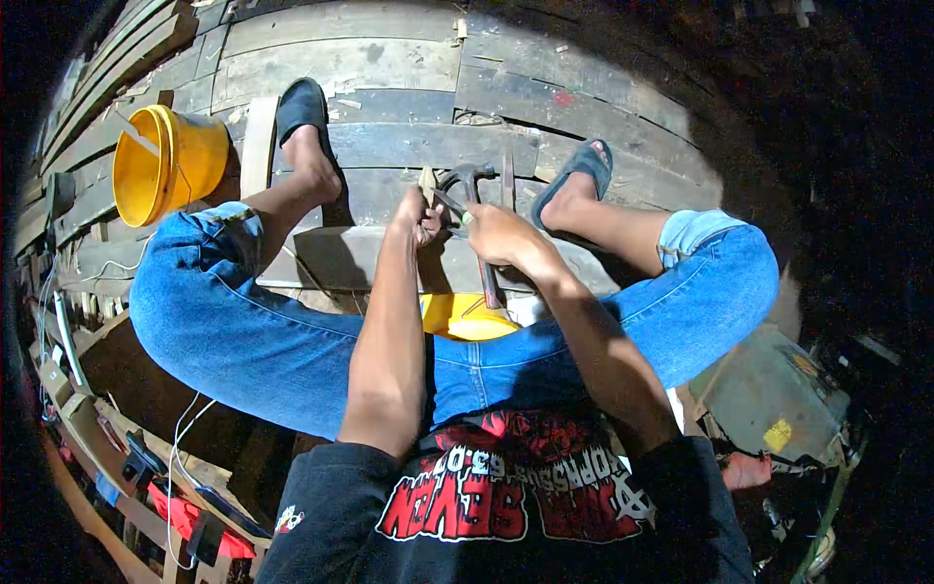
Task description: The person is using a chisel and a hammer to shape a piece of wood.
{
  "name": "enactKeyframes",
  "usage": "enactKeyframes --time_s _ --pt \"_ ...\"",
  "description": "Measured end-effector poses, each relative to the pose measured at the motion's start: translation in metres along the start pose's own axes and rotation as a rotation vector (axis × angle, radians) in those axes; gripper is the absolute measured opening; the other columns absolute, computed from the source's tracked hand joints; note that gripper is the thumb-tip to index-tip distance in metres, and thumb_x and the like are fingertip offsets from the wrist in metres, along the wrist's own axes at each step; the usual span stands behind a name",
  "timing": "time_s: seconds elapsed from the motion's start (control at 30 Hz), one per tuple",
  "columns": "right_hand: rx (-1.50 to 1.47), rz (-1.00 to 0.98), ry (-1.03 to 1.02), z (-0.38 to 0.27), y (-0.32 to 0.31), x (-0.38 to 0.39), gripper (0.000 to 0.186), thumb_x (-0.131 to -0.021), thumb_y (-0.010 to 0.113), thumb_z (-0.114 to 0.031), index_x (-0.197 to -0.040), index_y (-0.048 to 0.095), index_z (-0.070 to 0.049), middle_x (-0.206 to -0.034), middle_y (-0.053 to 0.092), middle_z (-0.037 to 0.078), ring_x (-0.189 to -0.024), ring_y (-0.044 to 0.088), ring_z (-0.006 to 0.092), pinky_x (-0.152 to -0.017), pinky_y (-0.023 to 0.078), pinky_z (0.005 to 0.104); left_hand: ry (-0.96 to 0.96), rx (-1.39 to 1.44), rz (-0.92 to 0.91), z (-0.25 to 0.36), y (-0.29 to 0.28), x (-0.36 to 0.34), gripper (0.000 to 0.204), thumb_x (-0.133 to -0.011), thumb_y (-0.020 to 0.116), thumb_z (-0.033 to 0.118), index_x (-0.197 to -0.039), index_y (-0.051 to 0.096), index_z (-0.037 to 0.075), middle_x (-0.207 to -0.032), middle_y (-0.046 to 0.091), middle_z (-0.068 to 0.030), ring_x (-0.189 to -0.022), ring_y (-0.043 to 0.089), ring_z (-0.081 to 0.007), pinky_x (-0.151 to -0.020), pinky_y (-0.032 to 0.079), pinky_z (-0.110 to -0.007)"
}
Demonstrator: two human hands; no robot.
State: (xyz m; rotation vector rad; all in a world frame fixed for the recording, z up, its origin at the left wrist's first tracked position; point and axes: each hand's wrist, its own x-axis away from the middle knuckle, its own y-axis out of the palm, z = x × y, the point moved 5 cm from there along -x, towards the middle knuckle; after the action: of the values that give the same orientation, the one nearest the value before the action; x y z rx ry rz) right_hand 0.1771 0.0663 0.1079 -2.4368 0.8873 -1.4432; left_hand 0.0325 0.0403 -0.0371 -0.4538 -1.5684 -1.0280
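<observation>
My left hand [420,216] is closed around a small pale piece of wood [428,179], whose top end sticks up past the fingers. In my right hand [502,237] is a knife; its green handle [467,218] shows at the fingers. The knife's blade [448,201] points up and left, close to the wood; whether they touch I cannot tell. Just beyond both hands is the head of a claw hammer [469,174]. Its red and dark handle [488,284] runs back under my right hand, which hides the middle of it.
A thick plank [336,255] lies across between my legs. Behind it, a yellow container [465,316] shows below my hands. A yellow bucket [202,156] lies tipped at the left. Worn boards [341,58] with wood chips make up the floor. White cables [177,438] hang at lower left.
</observation>
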Motion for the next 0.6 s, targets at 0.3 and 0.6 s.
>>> enactKeyframes --time_s 0.3,0.6 --pt "-0.026 0.164 -0.071 -0.016 -0.008 0.008 0.017 -0.080 0.054 -0.012 -0.081 0.065 0.001 -0.080 0.066 0.023 -0.080 0.066 0.0375 -0.072 0.052 0.0463 0.058 -0.140 0.048 -0.003 -0.012 -0.021 0.031 -0.094 0.030 0.028 -0.073 0.046 0.013 -0.053 0.042 0.0006 -0.035 0.034 -0.0066 -0.029 0.028 -0.020" --pt "0.135 0.228 -0.008 -0.021 0.018 0.004 0.029 -0.085 0.046 -0.008 -0.110 0.054 0.004 -0.078 0.064 0.029 -0.077 0.066 0.0418 -0.067 0.052 0.0499 -0.036 0.035 -0.051 -0.007 0.000 -0.006 0.038 -0.097 0.029 0.035 -0.070 0.042 0.012 -0.051 0.038 0.0033 -0.033 0.034 -0.0060 -0.028 0.029 -0.020"
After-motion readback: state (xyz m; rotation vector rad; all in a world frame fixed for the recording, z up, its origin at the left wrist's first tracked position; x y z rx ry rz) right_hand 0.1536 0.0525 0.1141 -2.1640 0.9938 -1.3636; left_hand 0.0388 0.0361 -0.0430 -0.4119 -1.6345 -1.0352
